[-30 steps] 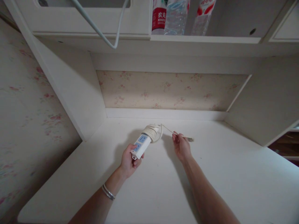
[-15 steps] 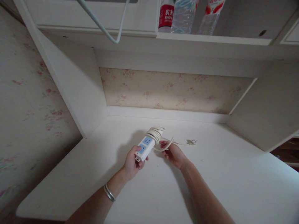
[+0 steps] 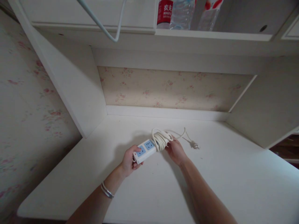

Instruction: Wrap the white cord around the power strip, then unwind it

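A white power strip (image 3: 146, 152) with blue socket faces is held tilted above the desk. My left hand (image 3: 130, 160) is closed round its near end, the thumb lying on a socket. Several turns of cream power cord (image 3: 160, 141) wrap the far end, with one loose loop standing up beside them. My right hand (image 3: 174, 151) is closed at that wrapped end, gripping the cord; its fingertips are partly hidden behind the coil. From there the cord's tail runs right to a plug (image 3: 193, 144) on the desk.
The white desk (image 3: 149, 193) has side panels and a shelf (image 3: 210, 35) above. Bottles, one with a red label (image 3: 164, 14), stand on that shelf. A pale cable (image 3: 105, 31) hangs in front of the drawer at upper left. Flowered wallpaper (image 3: 149, 88) covers the back.
The power strip has turned flatter, its wrapped end swinging right. My right hand has come up against the coil, and the loose cord now loops over it. The plug has shifted slightly.
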### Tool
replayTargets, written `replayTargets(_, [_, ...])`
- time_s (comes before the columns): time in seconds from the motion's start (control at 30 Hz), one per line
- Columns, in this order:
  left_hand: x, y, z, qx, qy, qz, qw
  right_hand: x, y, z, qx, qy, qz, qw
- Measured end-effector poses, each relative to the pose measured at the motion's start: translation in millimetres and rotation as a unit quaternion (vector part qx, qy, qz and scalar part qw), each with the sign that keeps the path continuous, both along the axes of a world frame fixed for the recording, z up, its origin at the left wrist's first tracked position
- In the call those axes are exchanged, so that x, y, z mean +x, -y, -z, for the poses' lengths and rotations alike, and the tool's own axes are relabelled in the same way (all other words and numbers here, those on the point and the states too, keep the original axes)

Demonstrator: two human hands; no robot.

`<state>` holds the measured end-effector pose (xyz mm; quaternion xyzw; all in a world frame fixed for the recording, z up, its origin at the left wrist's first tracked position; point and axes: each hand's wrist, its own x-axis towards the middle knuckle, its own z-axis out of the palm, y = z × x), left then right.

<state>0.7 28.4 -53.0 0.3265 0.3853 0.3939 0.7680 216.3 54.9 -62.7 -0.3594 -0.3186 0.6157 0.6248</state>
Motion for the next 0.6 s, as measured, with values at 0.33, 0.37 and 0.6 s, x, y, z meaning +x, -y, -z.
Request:
replayTargets(0.33, [-3, -6, -6.4, 0.038, 0.037, -0.096, 0.994, 29, -6, -7, 0.012, -0.113, 0.149, 0.982])
replayTargets(0.37, [-4, -6, -7.6, 0.041, 0.062, -0.107, 0.992, 29, -5, -8, 0.002, -0.122, 0.141, 0.983])
replayTargets(0.6, [-7, -3, -12.9, 0.037, 0.127, -0.106, 0.985, -1, 5, -7, -0.085, -0.130, -0.013, 0.988])
